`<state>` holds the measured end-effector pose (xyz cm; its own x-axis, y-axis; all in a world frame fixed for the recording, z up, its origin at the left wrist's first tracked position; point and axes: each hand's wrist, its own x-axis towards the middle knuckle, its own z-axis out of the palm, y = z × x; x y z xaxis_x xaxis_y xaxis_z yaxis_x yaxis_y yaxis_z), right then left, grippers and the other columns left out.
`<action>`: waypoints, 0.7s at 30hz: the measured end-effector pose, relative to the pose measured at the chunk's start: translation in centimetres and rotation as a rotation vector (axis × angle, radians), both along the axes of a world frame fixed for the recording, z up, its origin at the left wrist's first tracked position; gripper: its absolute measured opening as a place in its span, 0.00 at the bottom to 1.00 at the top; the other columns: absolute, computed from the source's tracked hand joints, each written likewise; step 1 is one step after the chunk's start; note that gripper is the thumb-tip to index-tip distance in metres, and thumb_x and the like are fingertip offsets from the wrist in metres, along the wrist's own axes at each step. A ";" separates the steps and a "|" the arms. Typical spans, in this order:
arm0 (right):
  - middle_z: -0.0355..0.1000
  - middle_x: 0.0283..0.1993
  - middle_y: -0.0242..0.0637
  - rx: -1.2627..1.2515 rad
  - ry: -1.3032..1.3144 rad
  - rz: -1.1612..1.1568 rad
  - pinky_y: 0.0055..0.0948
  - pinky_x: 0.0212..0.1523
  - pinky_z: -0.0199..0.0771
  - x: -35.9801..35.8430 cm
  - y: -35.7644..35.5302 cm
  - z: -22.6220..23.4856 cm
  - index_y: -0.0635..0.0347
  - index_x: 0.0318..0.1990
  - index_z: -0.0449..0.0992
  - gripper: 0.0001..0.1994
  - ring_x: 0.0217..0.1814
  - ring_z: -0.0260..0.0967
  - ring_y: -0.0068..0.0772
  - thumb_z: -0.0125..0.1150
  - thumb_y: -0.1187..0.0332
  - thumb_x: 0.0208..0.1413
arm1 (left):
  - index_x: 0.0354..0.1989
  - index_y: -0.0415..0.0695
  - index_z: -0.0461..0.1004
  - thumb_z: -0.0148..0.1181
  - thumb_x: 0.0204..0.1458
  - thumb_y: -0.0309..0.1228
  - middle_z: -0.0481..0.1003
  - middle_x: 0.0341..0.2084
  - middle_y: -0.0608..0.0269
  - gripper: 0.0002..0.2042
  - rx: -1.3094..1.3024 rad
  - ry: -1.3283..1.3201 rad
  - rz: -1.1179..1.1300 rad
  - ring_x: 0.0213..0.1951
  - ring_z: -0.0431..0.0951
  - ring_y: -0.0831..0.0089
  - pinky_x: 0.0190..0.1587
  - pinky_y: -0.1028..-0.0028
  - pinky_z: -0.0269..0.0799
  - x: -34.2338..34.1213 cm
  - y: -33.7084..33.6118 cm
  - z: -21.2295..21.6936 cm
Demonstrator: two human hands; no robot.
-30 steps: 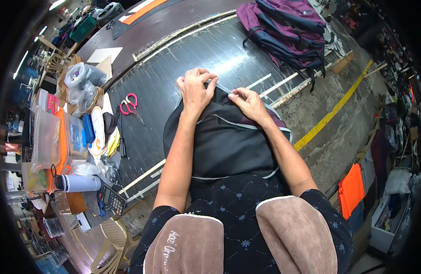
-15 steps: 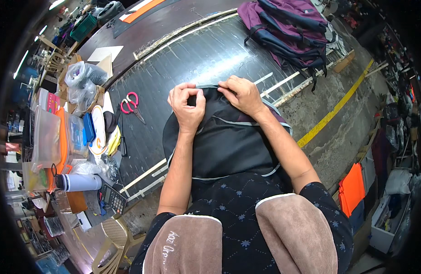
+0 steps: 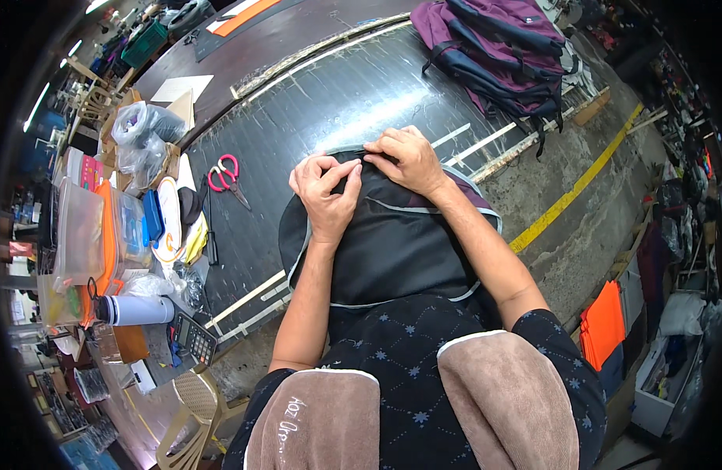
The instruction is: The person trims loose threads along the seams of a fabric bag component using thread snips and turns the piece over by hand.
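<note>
From my remote post I look first for writing. Pale, script-like lettering runs down the left end of the brown cloth [image 3: 318, 423] on the person's shoulders, nearer the person than the black fabric piece [image 3: 400, 258]; its last part trails off. Beyond and to the right of that piece, the purple-and-navy backpack [image 3: 490, 59] shows a tiny pale mark I can't read. The key markings on the calculator [image 3: 196, 342], left of the piece and closer to the person, are too small as well.

The black fabric piece lies between the person's forearms, over the lap and the near edge of the worktop [image 3: 255, 235]. Its broadest stretch runs left to right, and its narrower end points away from the person. Light grey trim follows its edges, and a purple panel [image 3: 476, 196] shows at its right side.

I see both hands close together at the far end: the left hand [image 3: 327, 196] pinches the fabric between thumb and forefinger, and the right hand [image 3: 408, 162] pinches the edge just beside it. Whether anything thin sits between the fingertips, I can't tell. The forearms hide part of the outline. Left of the piece lie pink-handled scissors [image 3: 232, 185].
</note>
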<state>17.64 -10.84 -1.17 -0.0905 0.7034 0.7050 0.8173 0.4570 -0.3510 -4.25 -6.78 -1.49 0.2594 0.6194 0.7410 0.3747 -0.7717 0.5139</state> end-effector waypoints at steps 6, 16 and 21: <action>0.83 0.42 0.30 0.011 0.031 -0.017 0.38 0.48 0.71 0.2 0.2 -1.0 0.51 0.46 0.88 0.09 0.43 0.81 0.36 0.79 0.61 0.62 | 0.38 0.57 0.92 0.81 0.52 0.33 0.76 0.34 0.74 0.06 0.061 0.019 0.007 0.51 0.80 0.67 0.66 0.55 0.59 0.7 -0.3 0.0; 0.81 0.39 0.29 0.012 0.044 -0.017 0.36 0.49 0.69 1.3 0.8 -1.7 0.53 0.45 0.87 0.09 0.39 0.78 0.35 0.81 0.65 0.60 | 0.39 0.58 0.92 0.81 0.51 0.32 0.77 0.32 0.76 0.08 0.074 0.021 0.018 0.45 0.78 0.71 0.64 0.56 0.59 1.3 0.1 -0.7; 0.79 0.38 0.28 -0.004 -0.005 0.028 0.37 0.51 0.68 1.1 1.7 -1.5 0.52 0.46 0.88 0.10 0.40 0.77 0.32 0.81 0.65 0.60 | 0.39 0.58 0.91 0.81 0.52 0.32 0.77 0.31 0.77 0.07 0.080 0.018 0.014 0.44 0.78 0.71 0.63 0.57 0.59 1.4 0.3 -0.9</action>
